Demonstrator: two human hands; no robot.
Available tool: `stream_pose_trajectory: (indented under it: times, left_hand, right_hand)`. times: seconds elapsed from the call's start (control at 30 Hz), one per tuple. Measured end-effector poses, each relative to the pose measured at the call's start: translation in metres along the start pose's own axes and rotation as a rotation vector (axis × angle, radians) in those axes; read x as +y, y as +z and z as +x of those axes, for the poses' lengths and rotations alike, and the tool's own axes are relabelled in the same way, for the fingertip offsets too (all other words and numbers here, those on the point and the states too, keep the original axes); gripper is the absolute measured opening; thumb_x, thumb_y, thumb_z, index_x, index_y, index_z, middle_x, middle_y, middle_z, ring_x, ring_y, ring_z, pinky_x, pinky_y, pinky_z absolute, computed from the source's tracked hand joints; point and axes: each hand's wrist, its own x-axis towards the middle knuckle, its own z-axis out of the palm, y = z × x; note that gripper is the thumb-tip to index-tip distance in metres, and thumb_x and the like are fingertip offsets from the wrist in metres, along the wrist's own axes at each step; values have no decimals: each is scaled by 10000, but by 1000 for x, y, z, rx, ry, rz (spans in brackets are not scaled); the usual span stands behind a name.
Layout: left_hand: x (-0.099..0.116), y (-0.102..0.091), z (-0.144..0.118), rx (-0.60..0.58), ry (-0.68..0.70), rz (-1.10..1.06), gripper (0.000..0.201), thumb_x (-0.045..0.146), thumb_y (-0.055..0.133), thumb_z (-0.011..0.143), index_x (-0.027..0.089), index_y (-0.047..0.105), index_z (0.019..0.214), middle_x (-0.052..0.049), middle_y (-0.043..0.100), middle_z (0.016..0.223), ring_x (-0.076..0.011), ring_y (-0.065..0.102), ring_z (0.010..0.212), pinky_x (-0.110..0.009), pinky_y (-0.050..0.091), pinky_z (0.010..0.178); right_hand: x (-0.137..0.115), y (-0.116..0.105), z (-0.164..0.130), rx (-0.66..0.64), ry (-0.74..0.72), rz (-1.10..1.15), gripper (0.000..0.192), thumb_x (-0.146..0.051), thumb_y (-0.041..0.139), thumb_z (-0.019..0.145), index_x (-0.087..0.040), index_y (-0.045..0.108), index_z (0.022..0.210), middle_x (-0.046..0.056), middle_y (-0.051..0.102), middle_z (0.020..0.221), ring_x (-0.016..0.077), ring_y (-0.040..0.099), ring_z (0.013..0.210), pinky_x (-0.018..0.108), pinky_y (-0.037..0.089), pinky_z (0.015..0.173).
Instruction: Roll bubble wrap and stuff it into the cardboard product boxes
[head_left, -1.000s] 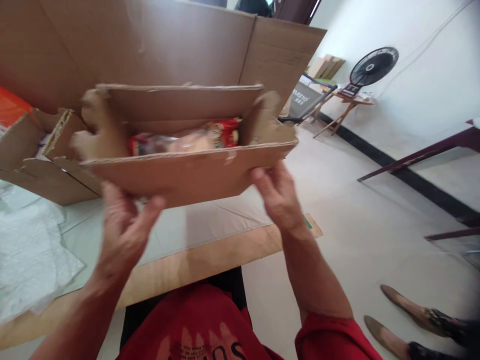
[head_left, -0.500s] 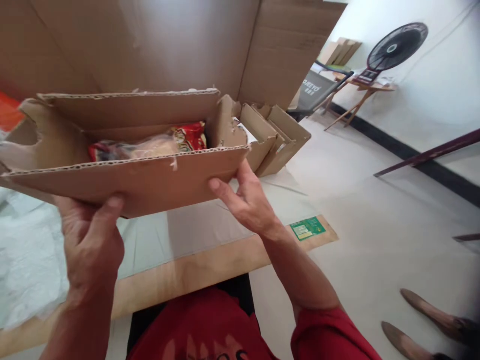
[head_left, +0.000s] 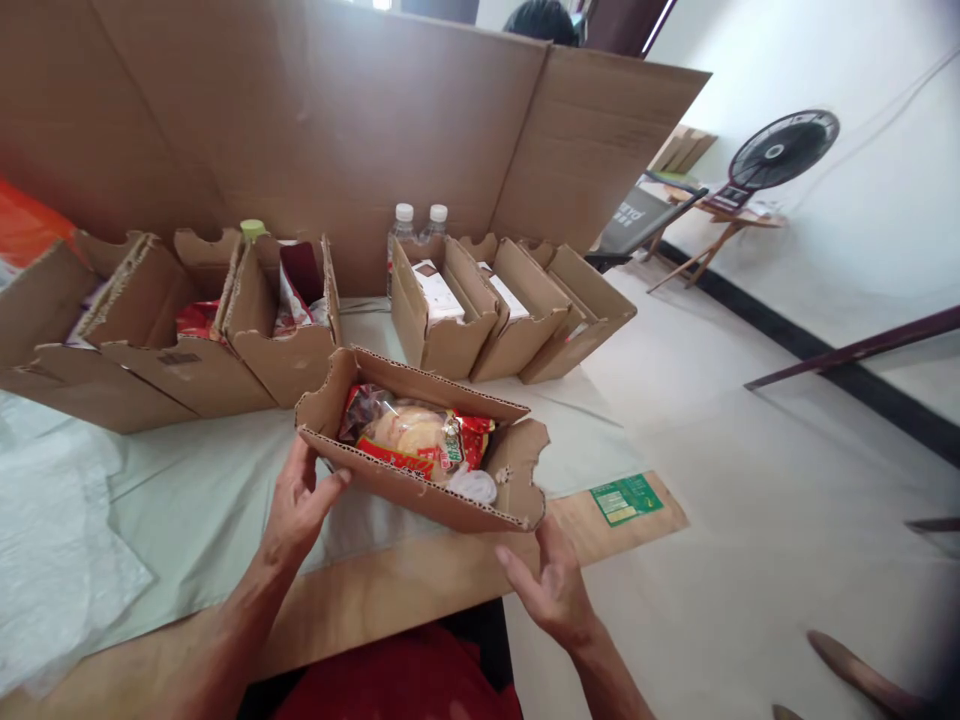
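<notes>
Near the front edge of the bench (head_left: 225,500), a cardboard tray (head_left: 420,490) is sitting on the pale cover, angled with its right end nearer the person. A clear food packet (head_left: 416,440) with red printing is lying inside the tray, and a small white wrapper (head_left: 474,485) is resting at its right end. The left hand (head_left: 300,505) is touching the tray's near left corner, its grip half open, with the thumb on the near wall and the fingers beneath the corner. The right hand (head_left: 551,585) is hovering just below the tray's near right corner, its grip open and holding nothing; whether the fingertips are touching the cardboard cannot be told. Farther back, a row of similar trays (head_left: 480,320) is standing against a tall cardboard sheet (head_left: 337,130), with two bottles (head_left: 416,225) behind them. A green label (head_left: 626,498) is lying on the bench's right end. A fan (head_left: 780,150) is standing far right.
</notes>
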Motion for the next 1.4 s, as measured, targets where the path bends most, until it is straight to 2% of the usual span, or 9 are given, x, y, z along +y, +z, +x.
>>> stream_pose_trajectory:
  times: [0.17,0.3,0.53,0.63,0.77,0.97,1.1,1.23,1.4]
  left_hand:
    - [-13,1,-54,210,-31,227,771,428,711,900,334,374,1587,-120,479,1586,-337,508,1418,-594,400,1197]
    - [-19,28,-78,26,59,315,787,419,648,945,388,262,1631,-114,333,1679,-361,402,1507,-637,395,1191]
    - [-20,46,-40,-262,139,336,979,570,682,890,383,113,1666,-109,118,1766,-402,176,1611,-676,274,1247]
    - [-28,47,-48,-285,106,354,1054,520,741,842,343,114,1670,-131,161,1756,-404,220,1599,-654,280,1255]
    - [-37,47,-46,-149,88,377,879,360,662,897,272,218,1651,-163,328,1692,-361,357,1549,-590,342,1240]
    - [-31,23,43,6,76,543,533,430,640,868,183,622,1340,-143,715,1235,-312,679,1136,-487,526,1019]
    - [-28,15,84,178,49,667,389,500,621,862,162,697,1038,-133,714,1003,-293,671,911,-488,527,921]
    - [-34,24,77,66,58,621,334,473,561,894,176,691,979,-99,704,945,-232,657,825,-372,542,753]
    - [-42,35,71,-88,55,568,428,348,577,871,159,656,1247,-132,705,1122,-225,694,909,-321,545,679]
  right_hand:
    - [25,1,16,-52,161,136,556,-319,639,898,-213,560,1438,151,660,1410,298,687,1218,426,623,958]
    - [25,16,53,-88,248,327,538,-454,712,811,-262,633,1307,110,749,1220,293,724,1089,398,640,883]
    - [27,38,52,-61,293,235,290,-486,676,860,-224,657,985,52,753,887,219,707,788,326,594,715]
    - [28,46,51,-16,268,148,234,-450,653,854,-216,658,863,46,729,783,210,672,702,309,562,639]
    - [18,57,71,-86,193,120,199,-409,638,869,-215,671,834,62,743,814,199,658,686,289,536,597]
    - [10,86,140,-105,124,-41,224,-370,553,944,-221,699,862,59,755,816,201,670,708,304,525,689]
    - [18,108,163,-103,112,-49,259,-364,510,988,-224,720,932,62,771,887,209,699,788,315,528,765]
    - [24,116,149,-150,50,-32,195,-301,554,959,-220,729,928,65,780,914,212,711,866,330,534,844]
    - [28,114,138,-152,-3,-37,192,-251,547,951,-200,732,947,87,784,938,234,719,923,371,532,883]
